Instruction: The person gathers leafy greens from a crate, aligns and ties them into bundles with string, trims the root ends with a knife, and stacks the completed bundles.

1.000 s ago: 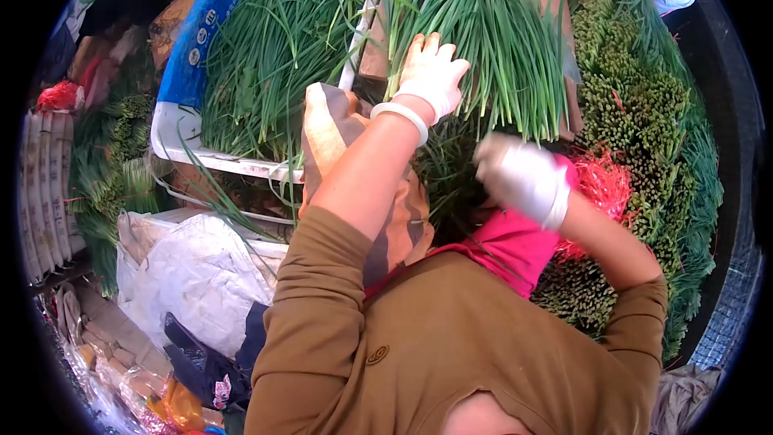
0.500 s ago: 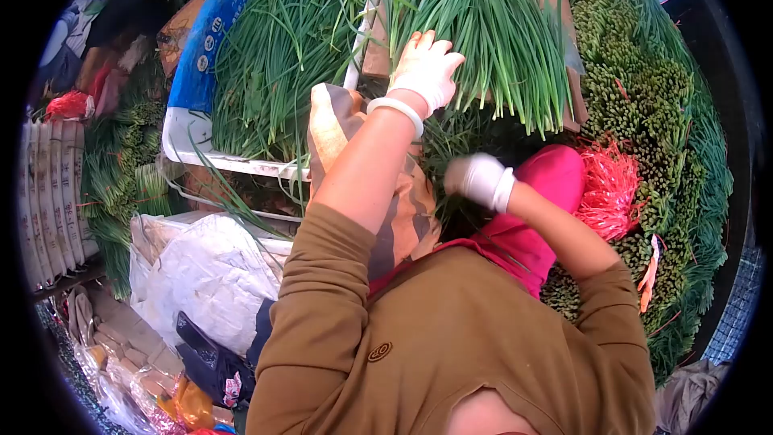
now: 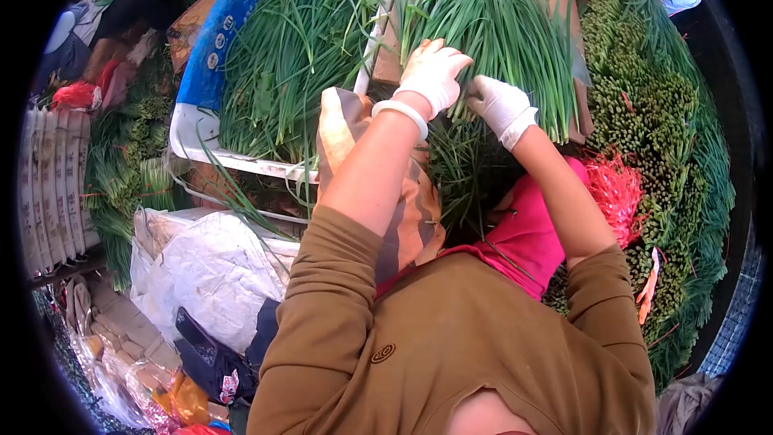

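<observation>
Long green stalks point(image 3: 499, 24) lie fanned over a cardboard sheet point(image 3: 584, 105) in front of me. My left hand point(image 3: 432, 76), in a pale glove with fingers spread, rests on their left edge. Close to its right, my right hand point(image 3: 501, 106) has its gloved fingers curled together at the near ends of the stalks; anything pinched there is too small to make out. A white crate point(image 3: 241, 163) at the left holds more loose green stalks point(image 3: 298, 56). Darker loose leaves point(image 3: 463, 165) hang below my hands.
Stacked bundles point(image 3: 644, 113) stand along the right, with red plastic strands point(image 3: 613, 197) beside my knee. White sacking point(image 3: 213, 274) lies at the lower left, near stacked pale crates point(image 3: 56, 185). People's arms show at the upper left and upper right.
My right hand has moved up from above my knee to the near ends of the stalks, close to my left hand. My left hand stays on the stalks.
</observation>
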The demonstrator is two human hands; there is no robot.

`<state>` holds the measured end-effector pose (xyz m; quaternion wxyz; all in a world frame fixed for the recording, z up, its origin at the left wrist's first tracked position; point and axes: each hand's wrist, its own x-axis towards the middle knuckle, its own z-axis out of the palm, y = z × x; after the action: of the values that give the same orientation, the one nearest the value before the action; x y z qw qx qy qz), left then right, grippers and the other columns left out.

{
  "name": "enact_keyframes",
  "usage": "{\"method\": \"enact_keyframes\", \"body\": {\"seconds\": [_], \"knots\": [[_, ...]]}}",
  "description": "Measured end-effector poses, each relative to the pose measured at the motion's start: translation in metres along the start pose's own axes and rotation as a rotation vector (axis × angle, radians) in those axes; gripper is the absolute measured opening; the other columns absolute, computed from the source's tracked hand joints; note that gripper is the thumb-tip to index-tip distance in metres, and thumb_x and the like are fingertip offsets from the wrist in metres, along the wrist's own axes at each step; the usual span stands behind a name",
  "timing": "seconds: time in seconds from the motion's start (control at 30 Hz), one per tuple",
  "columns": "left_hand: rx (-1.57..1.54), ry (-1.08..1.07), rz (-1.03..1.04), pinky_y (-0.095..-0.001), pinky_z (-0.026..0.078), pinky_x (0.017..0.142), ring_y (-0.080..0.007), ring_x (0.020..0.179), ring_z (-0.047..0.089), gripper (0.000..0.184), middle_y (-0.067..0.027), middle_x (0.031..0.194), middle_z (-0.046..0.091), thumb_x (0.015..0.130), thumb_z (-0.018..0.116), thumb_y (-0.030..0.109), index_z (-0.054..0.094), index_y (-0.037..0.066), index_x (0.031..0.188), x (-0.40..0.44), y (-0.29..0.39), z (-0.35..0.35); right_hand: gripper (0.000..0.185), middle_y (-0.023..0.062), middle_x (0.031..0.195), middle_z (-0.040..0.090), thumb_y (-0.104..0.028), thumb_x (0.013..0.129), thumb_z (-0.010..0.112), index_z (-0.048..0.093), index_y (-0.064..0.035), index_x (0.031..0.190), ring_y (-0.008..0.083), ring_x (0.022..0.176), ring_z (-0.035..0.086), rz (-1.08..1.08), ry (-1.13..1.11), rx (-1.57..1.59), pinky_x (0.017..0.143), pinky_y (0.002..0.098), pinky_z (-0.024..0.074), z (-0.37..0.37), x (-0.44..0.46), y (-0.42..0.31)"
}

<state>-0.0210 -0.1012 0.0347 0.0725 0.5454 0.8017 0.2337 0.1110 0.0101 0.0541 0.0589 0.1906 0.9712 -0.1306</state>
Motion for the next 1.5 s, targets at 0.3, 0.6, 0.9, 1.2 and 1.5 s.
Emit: {"method": "enact_keyframes", "body": {"seconds": [0.3,0.6,0.9,1.2,1.5], "knots": [[0.003,-0.048,-0.028,-0.0386,0.025,0.114,-0.0258,0.134,0.037,0.047,-0.0007,0.133,0.054,0.079,0.056,0.008,0.059,0.022,0.124,0.000,0.002,-0.005,0.016,-0.0069,0.062,0.049,-0.019,0.089,0.067,0.059,-0.0100,0.078,0.0008,0.050,0.039,0.241,0.410,1.199,0.044,0.0178,0.0310,-0.052,-0.019,0.039],[-0.049,0.054,0.024,-0.0401,0.029,0.111,-0.0288,0.130,0.041,0.050,-0.0026,0.127,0.057,0.073,0.055,0.000,0.062,0.018,0.119,0.002,-0.005,0.004,0.018,0.0125,0.087,0.068,-0.019,0.083,0.067,0.063,-0.0055,0.095,0.0285,0.078,0.065,0.230,0.046,-0.002,0.074,0.0373,0.0495,-0.030,-0.018,0.089],[0.037,-0.034,0.017,-0.0451,0.019,0.115,-0.0324,0.137,0.029,0.068,-0.0129,0.144,0.039,0.072,0.070,0.047,0.052,0.017,0.131,-0.004,0.010,-0.007,0.008,0.0005,0.082,0.062,-0.010,0.088,0.063,0.063,-0.0032,0.084,0.0077,0.072,0.053,0.096,0.505,0.913,0.067,0.0236,0.0450,-0.018,-0.008,0.080],[0.123,0.188,0.245,-0.0532,0.022,0.111,-0.0353,0.134,0.030,0.063,-0.0122,0.143,0.038,0.073,0.068,0.025,0.048,0.016,0.132,0.005,0.051,0.021,0.018,0.0146,0.084,0.064,-0.023,0.078,0.067,0.064,-0.0057,0.079,0.0336,0.079,0.062,0.056,0.346,0.275,0.071,0.0392,0.0493,-0.025,-0.007,0.076],[-0.002,0.109,0.185,-0.0499,0.030,0.108,-0.0331,0.129,0.040,0.048,-0.0126,0.136,0.046,0.075,0.065,0.021,0.058,0.014,0.122,0.016,0.056,0.006,0.013,0.0080,0.088,0.069,-0.014,0.092,0.059,0.056,-0.0080,0.081,0.0088,0.067,0.061,0.188,0.587,1.158,0.061,0.0197,0.0437,-0.123,-0.045,0.066]]}}
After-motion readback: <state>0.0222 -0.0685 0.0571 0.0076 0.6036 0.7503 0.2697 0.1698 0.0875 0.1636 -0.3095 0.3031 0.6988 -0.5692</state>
